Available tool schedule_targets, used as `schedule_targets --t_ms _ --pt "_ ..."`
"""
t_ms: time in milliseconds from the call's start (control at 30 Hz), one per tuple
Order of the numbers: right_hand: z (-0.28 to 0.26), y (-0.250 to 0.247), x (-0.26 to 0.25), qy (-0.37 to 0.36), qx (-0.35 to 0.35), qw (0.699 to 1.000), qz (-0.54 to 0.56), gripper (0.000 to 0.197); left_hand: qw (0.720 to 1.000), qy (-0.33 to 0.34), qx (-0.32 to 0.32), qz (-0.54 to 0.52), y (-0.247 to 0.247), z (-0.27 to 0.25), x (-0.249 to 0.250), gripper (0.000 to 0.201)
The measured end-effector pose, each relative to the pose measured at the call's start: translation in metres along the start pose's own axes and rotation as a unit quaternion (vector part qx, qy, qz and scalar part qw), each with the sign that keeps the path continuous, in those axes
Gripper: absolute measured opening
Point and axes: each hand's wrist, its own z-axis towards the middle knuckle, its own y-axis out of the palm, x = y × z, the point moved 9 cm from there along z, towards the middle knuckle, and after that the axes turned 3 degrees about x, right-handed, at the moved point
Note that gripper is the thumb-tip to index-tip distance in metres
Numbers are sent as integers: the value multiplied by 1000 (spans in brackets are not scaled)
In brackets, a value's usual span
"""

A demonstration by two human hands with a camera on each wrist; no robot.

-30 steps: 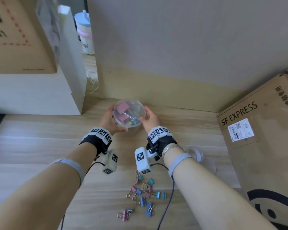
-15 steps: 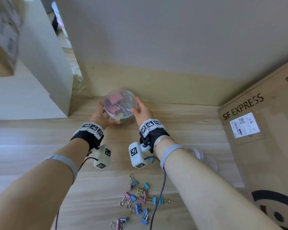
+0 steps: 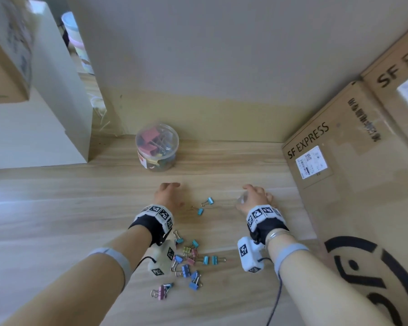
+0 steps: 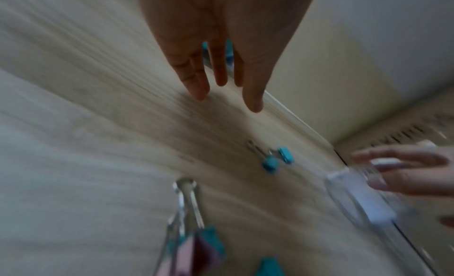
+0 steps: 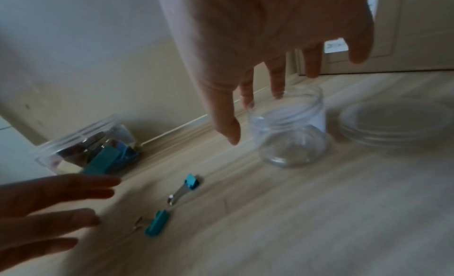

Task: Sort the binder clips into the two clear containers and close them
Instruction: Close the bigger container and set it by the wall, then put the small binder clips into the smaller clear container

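A clear container (image 3: pixel 157 147) full of large binder clips, its lid on, stands alone near the wall; the right wrist view also shows this container (image 5: pixel 93 150). My left hand (image 3: pixel 167 192) hovers open over the table with straight fingers (image 4: pixel 221 76) and holds nothing. My right hand (image 3: pixel 256 196) reaches down over a small empty clear jar (image 5: pixel 292 136). Its fingertips (image 5: pixel 277 94) are at the jar's rim and the thumb stays apart. Two teal clips (image 3: pixel 204 205) lie between my hands. A pile of small coloured clips (image 3: pixel 189 260) lies between my forearms.
A loose clear lid (image 5: pixel 393 125) lies just right of the empty jar. A large SF EXPRESS cardboard box (image 3: pixel 339 172) stands along the right. A white box (image 3: pixel 33 128) stands at the back left. A wall closes the far side.
Both hands have let go of the filled container and drawn back toward me. The right hand has moved right, over the empty jar.
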Motion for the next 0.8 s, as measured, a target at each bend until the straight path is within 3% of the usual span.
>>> schedule_targets --t_ms 100,267,367,566,800 --pt "-14 16 8 -12 -15 999 34 58 992 69 -56 94 33 -13 29 62" --pt "-43 40 -16 -119 -33 991 56 63 954 144 -114 238 69 -20 54 69" --pt "-51 42 -19 -135 -21 988 74 72 946 162 -106 258 73 -20 59 52" --pt "-52 36 -18 -149 -3 979 136 87 938 173 -103 283 69 -18 59 39" --pt "-51 52 -16 -158 -38 975 149 100 930 174 -114 304 65 -16 56 39"
